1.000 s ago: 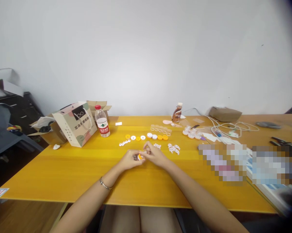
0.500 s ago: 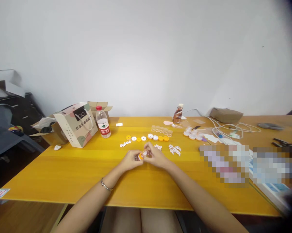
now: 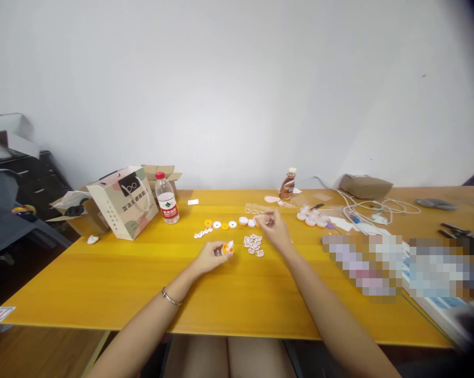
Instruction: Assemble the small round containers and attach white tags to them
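My left hand [image 3: 214, 256] is closed round a small orange-and-white round cap [image 3: 225, 250] with a little white piece standing on top. My right hand [image 3: 273, 226] reaches out over the right end of a row of small clear plastic cups [image 3: 254, 208]. Its fingers are curled in and partly hide the cups, so what they grip cannot be made out. Between the hands lies a pile of small white cut-out plastic pieces [image 3: 253, 242]. Behind it runs a row of white and yellow discs [image 3: 225, 226], with small white round parts [image 3: 203, 232] at its left.
A water bottle [image 3: 167, 199] and a paper bag [image 3: 124, 205] stand at the left. At the back is a brown drink bottle [image 3: 288, 184]. Clear domed parts [image 3: 311, 215], white cables [image 3: 363, 202] and a blurred-out patch [image 3: 359, 265] lie to the right.
My right hand has left the cap and moved forward and right to the clear cups. My left hand still holds the cap, now with its top in view.
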Demonstrator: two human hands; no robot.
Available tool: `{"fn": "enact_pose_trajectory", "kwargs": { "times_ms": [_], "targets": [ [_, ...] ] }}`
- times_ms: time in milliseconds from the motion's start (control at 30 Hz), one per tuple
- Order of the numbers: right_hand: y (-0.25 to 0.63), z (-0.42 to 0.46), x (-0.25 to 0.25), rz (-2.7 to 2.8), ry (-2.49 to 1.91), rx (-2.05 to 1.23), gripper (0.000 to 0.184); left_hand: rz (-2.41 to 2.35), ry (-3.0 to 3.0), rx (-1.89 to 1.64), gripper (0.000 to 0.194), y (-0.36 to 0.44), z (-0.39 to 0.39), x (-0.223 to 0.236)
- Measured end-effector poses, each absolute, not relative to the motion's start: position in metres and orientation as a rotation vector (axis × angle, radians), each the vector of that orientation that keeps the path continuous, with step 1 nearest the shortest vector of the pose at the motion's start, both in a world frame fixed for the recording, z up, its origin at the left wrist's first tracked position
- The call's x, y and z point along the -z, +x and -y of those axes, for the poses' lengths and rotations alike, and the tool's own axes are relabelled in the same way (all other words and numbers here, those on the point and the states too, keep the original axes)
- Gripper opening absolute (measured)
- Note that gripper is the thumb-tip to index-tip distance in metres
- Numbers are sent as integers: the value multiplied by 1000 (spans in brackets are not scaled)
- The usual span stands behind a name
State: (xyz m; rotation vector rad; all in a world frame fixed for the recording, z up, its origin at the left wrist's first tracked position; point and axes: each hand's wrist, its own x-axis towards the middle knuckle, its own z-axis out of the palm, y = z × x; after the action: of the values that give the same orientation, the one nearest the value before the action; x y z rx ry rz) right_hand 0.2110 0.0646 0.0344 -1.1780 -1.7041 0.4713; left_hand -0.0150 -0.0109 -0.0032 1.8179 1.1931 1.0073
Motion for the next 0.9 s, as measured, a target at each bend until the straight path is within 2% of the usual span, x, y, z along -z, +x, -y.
{"fn": "enact_pose_trajectory", "kwargs": {
  "times_ms": [100,200,500,633,733,900],
  "targets": [
    [255,-100,-22,1551,-1563,-259,31,-1177,1817,-1001,31,-14,12,3],
    [288,-122,-3,1522,-1771,-264,29,-1161,1842,-984,29,-12,15,-1],
    [283,-130,9,1554,-1706,-370,49,-1152,1846,-972,29,-10,18,-6],
    [268,-116,-6,1465,-1576,-348,45,-1163,1854,-959,32,-8,19,-8],
    [238,-87,-20,1684,-1246,-592,34,-1207,1912,-967,32,-7,21,-9],
    [179,-31,-31,2152,-771,-1181,33,-1249,2031,-990,26,-7,23,-11]
  ]
}}
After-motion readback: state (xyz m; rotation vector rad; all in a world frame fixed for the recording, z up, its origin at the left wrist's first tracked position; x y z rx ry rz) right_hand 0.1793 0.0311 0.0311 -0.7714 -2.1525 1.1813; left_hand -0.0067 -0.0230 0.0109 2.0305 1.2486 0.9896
